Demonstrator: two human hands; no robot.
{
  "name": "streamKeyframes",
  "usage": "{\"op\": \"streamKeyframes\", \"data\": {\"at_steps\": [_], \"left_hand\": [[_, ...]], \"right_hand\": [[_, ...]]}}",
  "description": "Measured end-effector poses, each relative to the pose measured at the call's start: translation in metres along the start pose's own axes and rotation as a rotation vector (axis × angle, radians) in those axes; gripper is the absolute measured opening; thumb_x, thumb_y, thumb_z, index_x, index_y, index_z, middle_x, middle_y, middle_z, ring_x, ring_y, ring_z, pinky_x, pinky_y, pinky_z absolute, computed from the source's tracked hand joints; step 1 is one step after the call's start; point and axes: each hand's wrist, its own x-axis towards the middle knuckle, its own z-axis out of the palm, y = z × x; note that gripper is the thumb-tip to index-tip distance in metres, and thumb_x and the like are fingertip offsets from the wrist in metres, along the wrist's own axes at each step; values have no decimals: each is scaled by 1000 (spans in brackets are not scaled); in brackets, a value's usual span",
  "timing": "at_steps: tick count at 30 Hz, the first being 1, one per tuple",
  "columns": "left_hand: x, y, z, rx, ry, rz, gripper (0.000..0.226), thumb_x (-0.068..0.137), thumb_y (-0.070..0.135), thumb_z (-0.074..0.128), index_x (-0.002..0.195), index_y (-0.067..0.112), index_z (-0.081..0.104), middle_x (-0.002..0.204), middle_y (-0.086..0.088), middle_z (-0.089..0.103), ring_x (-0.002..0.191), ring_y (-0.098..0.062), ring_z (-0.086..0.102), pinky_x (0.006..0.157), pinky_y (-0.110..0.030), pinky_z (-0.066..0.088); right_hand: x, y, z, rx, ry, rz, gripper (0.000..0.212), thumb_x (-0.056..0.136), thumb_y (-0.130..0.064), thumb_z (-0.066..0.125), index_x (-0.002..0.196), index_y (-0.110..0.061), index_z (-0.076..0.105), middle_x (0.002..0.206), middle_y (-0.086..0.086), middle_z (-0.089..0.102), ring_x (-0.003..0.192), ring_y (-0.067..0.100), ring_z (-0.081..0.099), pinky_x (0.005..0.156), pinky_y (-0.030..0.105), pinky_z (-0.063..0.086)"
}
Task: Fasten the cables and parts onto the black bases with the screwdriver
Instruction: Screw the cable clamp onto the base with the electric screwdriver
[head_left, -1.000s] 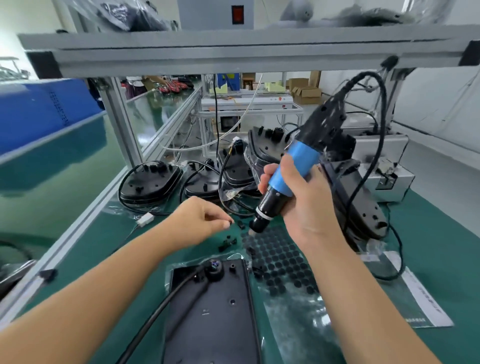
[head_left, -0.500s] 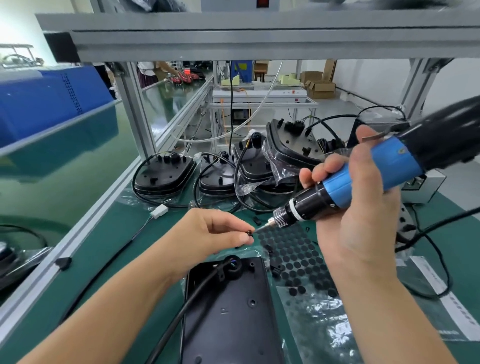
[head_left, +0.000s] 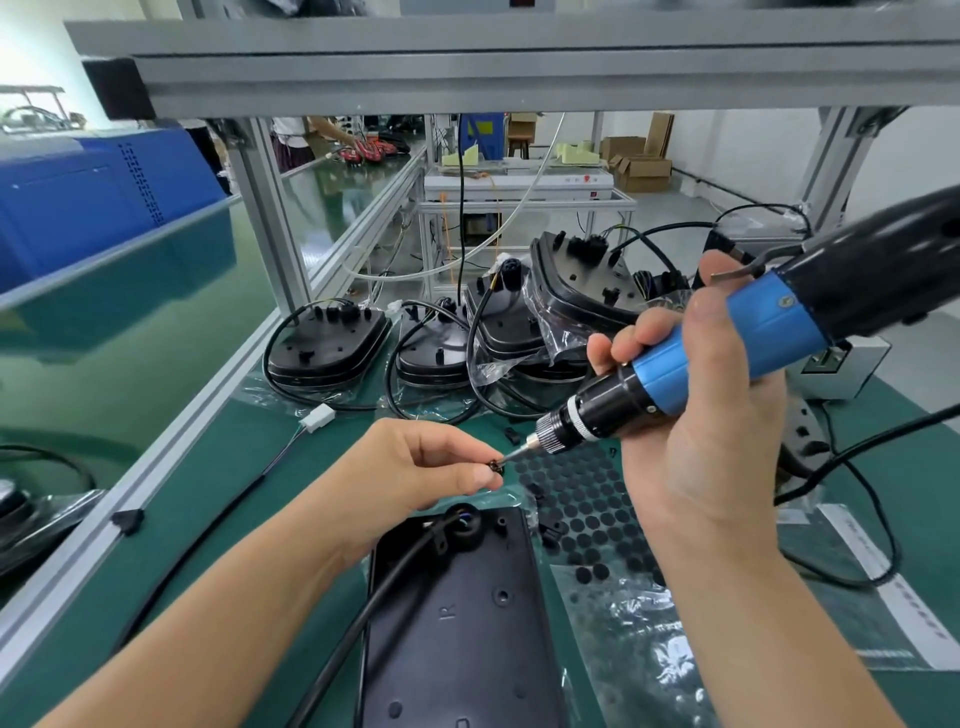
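My right hand (head_left: 711, 415) grips the blue and black electric screwdriver (head_left: 727, 353), tilted so its bit points down-left. My left hand (head_left: 415, 473) pinches a small black screw (head_left: 496, 464) between thumb and forefinger, right at the bit's tip. Just below both hands lies a flat black base (head_left: 457, 623) marked "R". A black cable (head_left: 363, 618) runs over it into a round grommet (head_left: 465, 522) at its far end.
Several finished black bases (head_left: 327, 348) with coiled cables are piled at the back of the green mat. A sheet of round black pads (head_left: 587, 499) and small loose black clips (head_left: 550, 532) lie right of the base. The aluminium rail (head_left: 171, 462) borders the left side; the screwdriver's cord (head_left: 857, 519) loops at right.
The screwdriver swung from upright to nearly level with its bit toward my left hand. My left hand picked up a screw and brought it to the bit tip.
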Motion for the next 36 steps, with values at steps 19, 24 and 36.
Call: {"op": "streamKeyframes", "data": {"at_steps": [19,24,36], "left_hand": [[0,-2,0,109,18,85,18,88,8,66,83,20,77,81,-5,76,81,-7,69,80,-18,51],[-10,4,0,128,-43,83,16,88,13,66,89,23,78,88,0,77,87,-1,68,78,-12,49],[-41,14,-25,597,14,-11,7,75,23,78,78,19,73,76,8,74,69,-6,68,68,-17,53]], "right_hand": [[-4,-2,4,35,-70,27,65,77,-50,66,130,-19,44,78,-1,58,74,15,59,89,46,53],[0,-8,9,26,-207,35,60,77,-49,70,121,-16,46,79,5,59,72,18,61,84,50,55],[4,3,32,9,-56,22,18,94,-32,53,104,-17,52,61,0,52,52,12,50,57,28,49]]}}
